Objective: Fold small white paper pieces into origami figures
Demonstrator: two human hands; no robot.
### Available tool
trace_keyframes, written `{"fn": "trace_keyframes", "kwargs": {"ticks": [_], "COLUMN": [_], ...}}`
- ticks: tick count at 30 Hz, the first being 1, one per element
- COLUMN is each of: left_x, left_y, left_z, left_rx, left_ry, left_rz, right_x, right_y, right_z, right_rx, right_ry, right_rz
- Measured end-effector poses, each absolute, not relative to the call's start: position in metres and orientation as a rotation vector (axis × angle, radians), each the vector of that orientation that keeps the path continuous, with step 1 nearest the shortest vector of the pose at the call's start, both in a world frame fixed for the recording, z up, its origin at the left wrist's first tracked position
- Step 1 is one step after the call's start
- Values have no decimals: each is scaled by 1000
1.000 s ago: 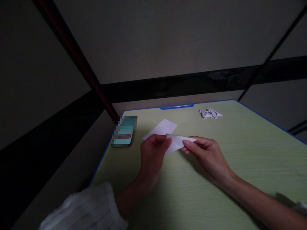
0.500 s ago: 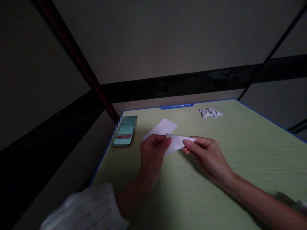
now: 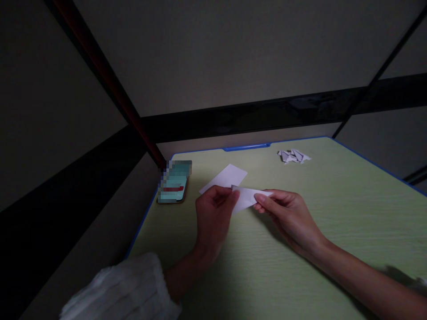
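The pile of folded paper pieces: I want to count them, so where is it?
In the head view the pile lies near the far right corner of the table, beyond the right hand and apart from the flat white sheet.

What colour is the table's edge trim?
Blue edge trim around a pale green table; head view.

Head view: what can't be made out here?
All from the head view, which is dim:
1. Phone: the screen is pixelated, so nothing is readable.
2. Paper piece: its ends are covered by the left hand and the right hand, and the low light hides any creases.
3. Folded paper pile at the far edge of the table: too small and dark to count.
4. White sheet: its near corner is hidden behind the left hand.
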State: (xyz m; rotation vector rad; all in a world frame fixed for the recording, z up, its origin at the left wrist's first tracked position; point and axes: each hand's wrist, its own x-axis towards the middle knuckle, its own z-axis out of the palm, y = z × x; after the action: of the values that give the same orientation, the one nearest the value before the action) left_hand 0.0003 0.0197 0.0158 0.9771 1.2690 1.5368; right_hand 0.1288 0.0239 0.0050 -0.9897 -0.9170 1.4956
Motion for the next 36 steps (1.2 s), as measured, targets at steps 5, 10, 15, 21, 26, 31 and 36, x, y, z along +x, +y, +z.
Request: {"fn": "trace_keyframes", "kwargs": {"ticks": [5,10,15,21,26,31,36], "left_x": [-1,0,-1,-1,0,0,-1], "left_y": [21,20,21,22,21,22,21], "left_z": [14,15,13,14,15,15,13], "left_rx": [1034,1109,1101,1075,1094,1103,1117], "left_ry": [1277,1316,1318,1271,1271,1260,1220], "left_rz": [1564,1573,1568,1578,1583,1578,1559], "right_x": [129,129,129,129,130,130,129], "right_y": [24,24,26,26,25,25,26], "right_z": [4,4,3,2,2,2,2], "right_rx": [-982,-993,-999,-986,-983,-997,-1005], "right_ry": [-937,-956,-965,-973,-978,-994,-983], "right_rz": [1472,1442,1447,1452,1444,1422,1412]}}
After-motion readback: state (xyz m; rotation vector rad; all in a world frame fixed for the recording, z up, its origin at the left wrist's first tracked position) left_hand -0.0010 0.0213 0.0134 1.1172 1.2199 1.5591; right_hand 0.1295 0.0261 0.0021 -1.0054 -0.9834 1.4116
